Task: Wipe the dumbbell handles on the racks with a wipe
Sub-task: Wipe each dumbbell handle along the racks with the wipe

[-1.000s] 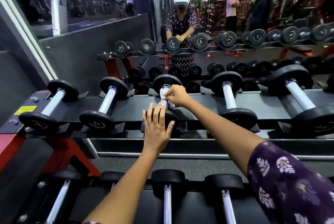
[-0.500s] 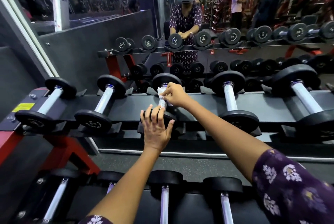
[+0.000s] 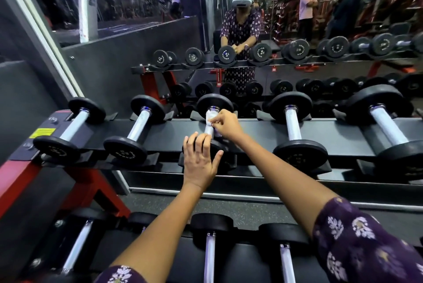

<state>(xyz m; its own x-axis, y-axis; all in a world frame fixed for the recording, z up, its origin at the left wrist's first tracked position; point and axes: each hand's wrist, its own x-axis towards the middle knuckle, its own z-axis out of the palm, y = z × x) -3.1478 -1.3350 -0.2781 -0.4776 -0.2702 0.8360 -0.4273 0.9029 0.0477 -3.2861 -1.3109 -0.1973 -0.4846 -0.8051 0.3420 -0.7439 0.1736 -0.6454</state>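
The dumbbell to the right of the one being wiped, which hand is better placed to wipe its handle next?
Right. The right hand already grips the wipe and is nearer that dumbbell; the left hand rests on the current dumbbell's near plate.

Open gaps between dumbbells (image 3: 294, 133); end plates (image 3: 299, 155) flank handles.

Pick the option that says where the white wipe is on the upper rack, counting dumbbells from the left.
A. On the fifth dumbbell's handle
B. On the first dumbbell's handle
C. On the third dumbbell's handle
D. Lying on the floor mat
C: the right hand holds the wipe round the handle of the third dumbbell, while the left hand rests on its near plate.
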